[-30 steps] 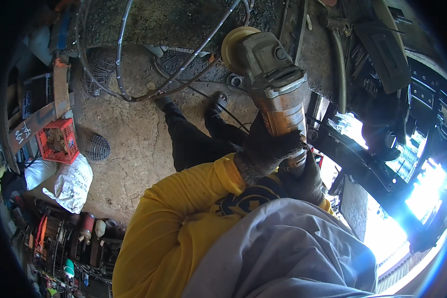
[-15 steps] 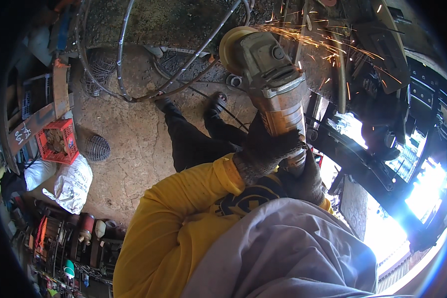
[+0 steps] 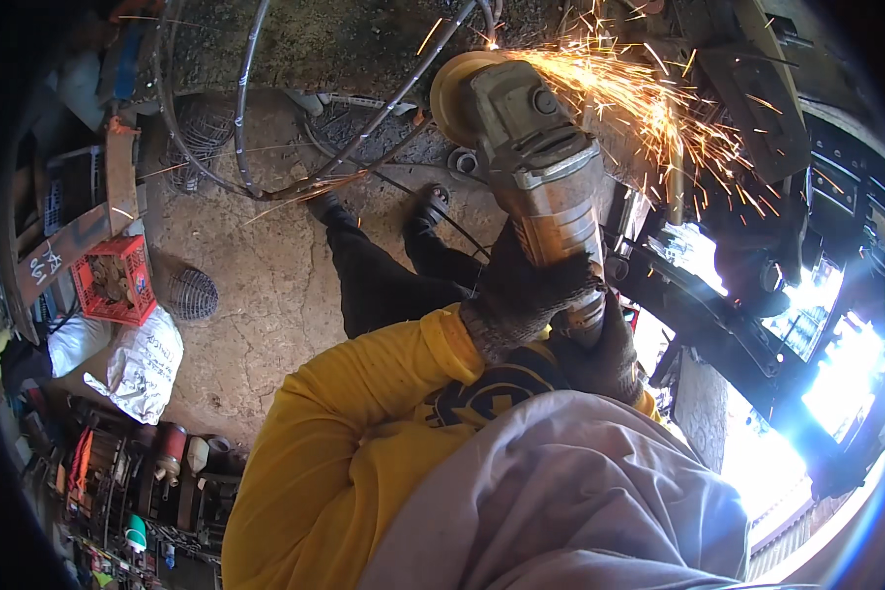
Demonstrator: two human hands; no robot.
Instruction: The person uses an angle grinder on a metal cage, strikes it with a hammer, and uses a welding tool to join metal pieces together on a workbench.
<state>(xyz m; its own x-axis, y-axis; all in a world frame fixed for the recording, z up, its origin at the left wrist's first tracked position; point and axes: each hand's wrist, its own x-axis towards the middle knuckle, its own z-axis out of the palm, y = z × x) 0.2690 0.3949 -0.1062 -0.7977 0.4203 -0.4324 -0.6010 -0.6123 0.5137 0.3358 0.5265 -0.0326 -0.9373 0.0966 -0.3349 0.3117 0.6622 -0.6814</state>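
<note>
A large worn angle grinder is held in both gloved hands, its disc pointing away from me. My left hand, in a dark knit glove, is wrapped round the front of the body. Nearer to me, my right hand grips the rear end, partly hidden behind the left hand and the tool. Sparks stream rightward from the disc's far edge, close to the bent metal rods. The exact contact point is hard to make out.
At left, a red plastic crate stands by a white sack on the concrete floor. A wire coil lies nearby. Dark metal framework fills the right side before bright light. Tools and containers crowd a rack lower left.
The spark stream has become much denser and brighter, with a few thin streaks now crossing to the left. The grinder has shifted very slightly left; both hands keep their grip.
</note>
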